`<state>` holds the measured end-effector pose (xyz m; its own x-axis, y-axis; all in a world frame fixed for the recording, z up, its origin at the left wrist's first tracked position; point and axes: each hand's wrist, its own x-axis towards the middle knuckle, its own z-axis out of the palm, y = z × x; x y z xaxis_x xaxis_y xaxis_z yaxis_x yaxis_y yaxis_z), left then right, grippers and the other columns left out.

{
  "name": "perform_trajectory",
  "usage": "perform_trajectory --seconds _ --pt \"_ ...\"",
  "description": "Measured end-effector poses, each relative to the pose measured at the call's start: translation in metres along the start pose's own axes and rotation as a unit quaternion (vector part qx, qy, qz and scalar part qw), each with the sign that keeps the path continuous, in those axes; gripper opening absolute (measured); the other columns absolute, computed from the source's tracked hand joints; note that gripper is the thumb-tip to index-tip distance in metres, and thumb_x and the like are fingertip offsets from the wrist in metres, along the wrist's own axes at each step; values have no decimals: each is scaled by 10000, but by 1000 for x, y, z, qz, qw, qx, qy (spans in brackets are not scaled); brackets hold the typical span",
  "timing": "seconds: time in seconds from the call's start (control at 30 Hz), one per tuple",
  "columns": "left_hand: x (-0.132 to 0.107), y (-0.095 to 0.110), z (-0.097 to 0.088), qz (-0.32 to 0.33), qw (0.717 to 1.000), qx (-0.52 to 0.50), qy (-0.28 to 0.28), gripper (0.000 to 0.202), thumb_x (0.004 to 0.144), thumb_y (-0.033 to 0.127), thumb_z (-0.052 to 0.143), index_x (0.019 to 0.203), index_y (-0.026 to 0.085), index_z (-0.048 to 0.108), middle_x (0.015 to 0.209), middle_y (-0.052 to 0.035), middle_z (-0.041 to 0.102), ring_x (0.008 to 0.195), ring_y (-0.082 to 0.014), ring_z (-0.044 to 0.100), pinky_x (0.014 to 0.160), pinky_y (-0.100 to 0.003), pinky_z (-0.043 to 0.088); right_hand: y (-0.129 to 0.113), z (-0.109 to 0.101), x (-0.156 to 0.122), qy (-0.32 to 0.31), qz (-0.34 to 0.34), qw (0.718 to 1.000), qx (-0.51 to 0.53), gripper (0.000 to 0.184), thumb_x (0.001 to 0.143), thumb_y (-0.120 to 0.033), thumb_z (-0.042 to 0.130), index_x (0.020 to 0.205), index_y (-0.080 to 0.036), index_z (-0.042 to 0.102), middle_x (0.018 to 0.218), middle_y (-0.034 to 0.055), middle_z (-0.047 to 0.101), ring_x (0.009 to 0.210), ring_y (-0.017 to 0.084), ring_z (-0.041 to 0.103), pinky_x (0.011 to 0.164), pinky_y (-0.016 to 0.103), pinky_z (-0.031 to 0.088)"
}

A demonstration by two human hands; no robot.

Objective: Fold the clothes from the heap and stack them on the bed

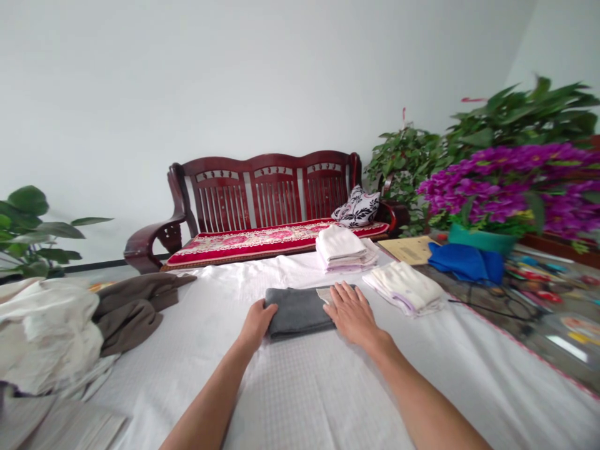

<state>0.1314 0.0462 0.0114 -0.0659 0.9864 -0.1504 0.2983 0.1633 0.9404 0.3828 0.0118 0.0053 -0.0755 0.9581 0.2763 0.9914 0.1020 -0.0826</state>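
A dark grey folded cloth (300, 315) lies flat on the white sheet in front of me, with a small beige patch (324, 295) near its right part. My left hand (257, 322) is closed at the cloth's left edge, its thumb on top and its other fingers partly hidden. Flat across the right part of the cloth rests my right hand (352, 314), fingers stretched out and slightly apart. Just right of that hand sits a folded cream cloth with lilac edging (405, 287). Behind it stands a stack of folded white cloths (343, 247).
Crumpled white (47, 331) and brown (135, 309) cloths lie at left. At right, a table holds a blue cloth (464, 262), a dark cable, small items and purple flowers (515, 181) in a green pot. A red wooden bench (267, 187) stands behind.
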Motion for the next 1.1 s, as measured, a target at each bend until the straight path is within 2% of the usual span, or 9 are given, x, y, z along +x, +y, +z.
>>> perform_trajectory --seconds 0.23,0.4,0.53,0.63,0.73,0.83,0.93,1.03,1.1 --pt "-8 1 -18 -21 990 -141 -16 246 720 354 653 835 137 640 624 -15 652 584 -167 608 527 -238 447 -40 -6 -7 -3 -159 984 75 581 1022 -475 336 1517 -179 411 1596 85 364 1502 247 249 1235 482 117" --pt "-12 9 -17 -55 971 -231 -36 254 702 290 708 886 122 663 672 -34 678 562 -147 597 512 -236 470 -48 6 -10 -56 -165 974 145 588 993 -498 413 1485 -180 467 1578 102 393 1490 293 275 1223 529 141" --pt "-16 33 -4 -41 969 -241 -34 231 725 276 715 897 131 663 700 -26 676 575 -130 589 511 -222 470 -36 1 0 -8 -126 948 292 510 997 -458 371 1317 -164 639 1458 130 552 1389 277 446 1188 476 270" --pt "-18 54 12 -19 978 -207 -28 202 743 267 702 893 142 651 711 -19 670 604 -136 599 535 -229 475 -20 -7 10 37 5 872 487 534 983 -518 347 1223 -171 675 1285 145 673 1186 262 620 1042 428 457" --pt "-19 70 37 -8 980 -195 -35 207 734 251 716 896 153 631 708 -6 653 620 -144 602 573 -253 493 -5 -15 17 -18 110 760 640 612 966 -601 337 1265 -151 623 1188 168 707 981 261 703 813 396 560" --pt "-23 81 64 -8 978 -199 -68 213 765 276 711 917 160 617 696 3 631 618 -147 605 600 -269 512 2 -25 18 -88 138 699 696 684 944 -672 335 1315 -150 578 1109 164 731 846 247 716 647 343 554" --pt "-27 83 84 -21 969 -212 -126 202 813 316 680 918 156 614 703 -15 634 599 -141 617 644 -286 540 4 -30 16 -104 117 727 669 608 904 -638 469 1328 -213 566 1062 108 743 825 249 708 557 298 519" --pt "-25 77 91 -26 961 -225 -160 218 861 318 614 994 145 622 784 -60 670 646 -153 658 718 -321 566 5 -29 16 -60 133 815 560 494 838 -418 601 1297 -233 584 1061 73 736 828 253 700 556 288 507" --pt "-20 68 90 26 976 -183 -113 288 885 297 552 1115 142 629 892 -97 702 756 -187 692 786 -354 569 6 -28 15 -19 151 875 460 482 808 -302 591 1283 -217 598 1064 78 733 860 254 695 640 306 517"
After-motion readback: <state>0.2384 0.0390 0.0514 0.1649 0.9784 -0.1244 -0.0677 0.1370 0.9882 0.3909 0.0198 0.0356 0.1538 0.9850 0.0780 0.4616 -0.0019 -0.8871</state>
